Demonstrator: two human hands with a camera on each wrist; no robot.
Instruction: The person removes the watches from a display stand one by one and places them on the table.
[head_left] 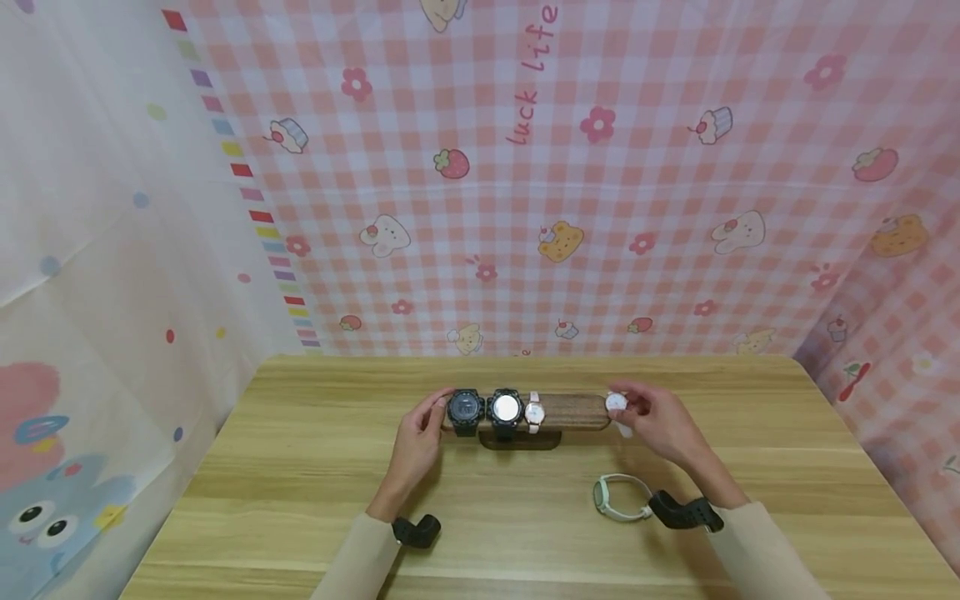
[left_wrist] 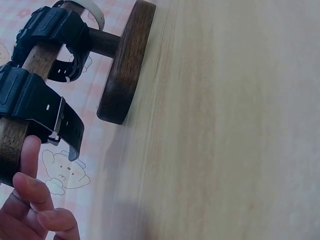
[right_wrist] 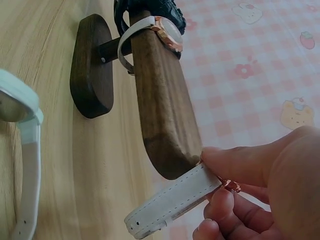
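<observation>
Held watch [right_wrist: 175, 200] at the right end of the stand [head_left: 577, 408]

The right hand [head_left: 660, 421] pinches the held watch between thumb and fingers, its white strap hanging down at the right end of the stand's wooden bar; whether strap and bar touch is hard to tell. The left hand [head_left: 418, 435] grips the bar's other end, fingers curled about it, just beside the first black watch [head_left: 467, 407]. Next along the bar come a second black watch [head_left: 506, 408], its face glaring white, and a small watch [head_left: 535, 413] with a rose-gold case and a pale strap. Bare wood runs from there to the held watch. A mint watch [head_left: 600, 496] lies on the table [head_left: 247, 500], nearer the person, below the right hand. Behind hangs a pink checked cloth [head_left: 487, 208].
</observation>
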